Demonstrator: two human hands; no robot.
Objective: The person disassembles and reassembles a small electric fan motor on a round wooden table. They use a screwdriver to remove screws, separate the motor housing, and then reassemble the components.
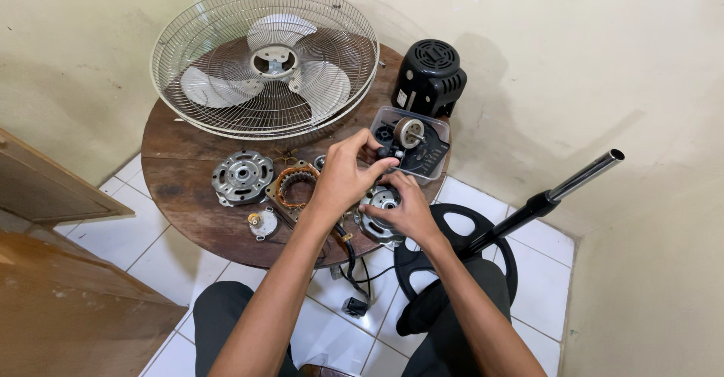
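Two hands, left hand [343, 181] fingers pinching small black part [387, 153], right hand [403, 209] gripping motor housing [379, 215]

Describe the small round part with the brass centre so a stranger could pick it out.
Start at the round wooden table. Near its front-left edge lies the small round part, below the silver motor cover. It is the smallest, pale disc, with a brass hub.

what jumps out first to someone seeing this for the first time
The big wire fan guard with its pale blades lies flat at the far side of the round wooden table. Nearer, the left hand and right hand meet over a metal motor part at the table's near edge. A black motor housing stands by the wall.
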